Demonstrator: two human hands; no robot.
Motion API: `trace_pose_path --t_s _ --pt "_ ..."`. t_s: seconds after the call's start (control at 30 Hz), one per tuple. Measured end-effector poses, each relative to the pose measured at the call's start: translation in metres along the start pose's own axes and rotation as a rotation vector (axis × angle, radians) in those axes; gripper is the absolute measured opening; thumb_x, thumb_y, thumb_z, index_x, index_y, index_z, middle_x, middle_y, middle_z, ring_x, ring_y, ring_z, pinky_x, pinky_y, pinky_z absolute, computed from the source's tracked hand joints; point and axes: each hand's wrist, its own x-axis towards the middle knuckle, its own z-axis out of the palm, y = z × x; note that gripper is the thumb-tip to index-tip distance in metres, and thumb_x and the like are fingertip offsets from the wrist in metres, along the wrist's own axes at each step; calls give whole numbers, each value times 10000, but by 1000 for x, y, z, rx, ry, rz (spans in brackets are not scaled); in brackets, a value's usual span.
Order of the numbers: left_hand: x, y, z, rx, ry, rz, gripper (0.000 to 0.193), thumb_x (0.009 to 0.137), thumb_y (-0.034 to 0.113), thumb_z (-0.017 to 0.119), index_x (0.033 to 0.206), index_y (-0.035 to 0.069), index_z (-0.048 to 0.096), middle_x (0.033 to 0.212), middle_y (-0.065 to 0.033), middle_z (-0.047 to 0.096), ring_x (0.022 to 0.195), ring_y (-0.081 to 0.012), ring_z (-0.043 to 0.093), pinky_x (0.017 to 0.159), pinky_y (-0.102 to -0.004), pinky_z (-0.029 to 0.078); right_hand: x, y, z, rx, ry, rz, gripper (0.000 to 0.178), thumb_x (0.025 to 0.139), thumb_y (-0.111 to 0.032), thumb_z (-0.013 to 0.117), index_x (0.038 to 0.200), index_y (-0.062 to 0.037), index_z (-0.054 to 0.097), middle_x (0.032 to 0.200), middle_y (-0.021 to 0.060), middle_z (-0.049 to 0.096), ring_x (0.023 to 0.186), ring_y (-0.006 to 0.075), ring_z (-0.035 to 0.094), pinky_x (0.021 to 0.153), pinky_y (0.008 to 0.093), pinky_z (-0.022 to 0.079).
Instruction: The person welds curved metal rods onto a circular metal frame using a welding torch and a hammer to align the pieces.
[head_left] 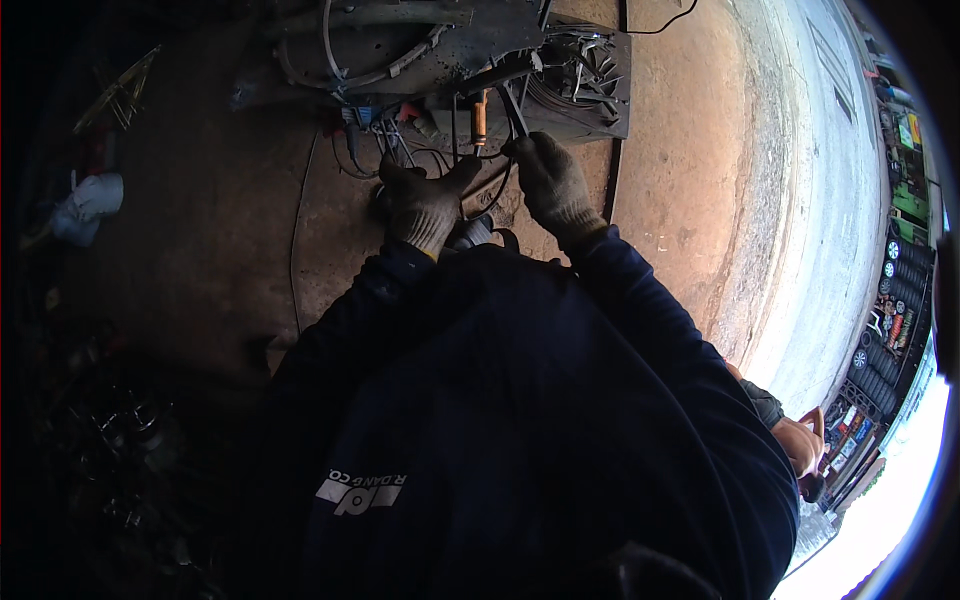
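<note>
**Orange-brown cylinder [480, 122] and dark flat bar [516, 112], one of each**

Cylinder, one: upright to the eye, just below the dark metal structure [430, 55]; the landmark for all places given here.

Bar, one: slanting, just right of the cylinder, its lower end in the right hand.

Hands, two, both gloved, pale at the cuffs. Right hand [550, 185]: below and right of the cylinder, closed around the bar. Left hand [418, 205]: below and left of the cylinder, thumb set well apart from the fingers; whether those dark fingers grip anything cannot be told.

Board [612, 122], one: right of the cylinder, bearing many slender metal pieces [592, 65], overlapping, not countable.

Thin dark cable [292, 240], one: left of the cylinder, along the brown floor [220, 260].

Pale bundle [95, 195], one: well to the left of the cylinder, kind unclear.

Second person [795, 440], one: far right of and below the cylinder, partly hidden.
</note>
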Motion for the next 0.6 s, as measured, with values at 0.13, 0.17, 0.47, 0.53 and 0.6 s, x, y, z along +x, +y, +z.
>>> trace_pose_path --t_s 0.13,0.17,0.47,0.53,0.6 --pt "10 -21 7 147 127 80 1108 707 422 903 1402 -135 244 1197 -263 576 1007 -331 648 887 -411 532 -15 -5 -1 129 122 11 428 1039 -416 510 987 -13 648 687 98 573 661 191 586 619 362 461" --pt "9 -17 7 138 108 52 1121 699 438 903 1403 -135 245 1204 -268 575 1012 -339 647 889 -412 534 -16 -4 0 151 123 22 421 1038 -410 512 986 -13 643 691 98 574 665 190 586 618 359 460" --pt "20 -28 6 312 158 117 1245 636 570 892 1415 -143 233 1258 -305 549 1071 -375 640 902 -408 547 -9 -8 5 -117 122 -34 324 1021 -344 520 1061 -31 595 884 221 630 869 407 637 705 459 485" --pt "19 -26 7 281 146 106 1250 630 582 891 1410 -144 239 1256 -302 550 1084 -370 639 899 -404 548 -7 -6 3 -274 119 -121 307 1024 -337 513 1070 -44 595 899 217 639 867 409 643 708 466 489" --pt "18 -25 6 200 113 90 1245 624 579 895 1401 -147 248 1251 -302 550 1098 -368 633 901 -399 545 -5 -8 -1 -504 47 -213 295 1025 -332 513 1067 -52 595 898 213 649 846 418 648 707 481 496"
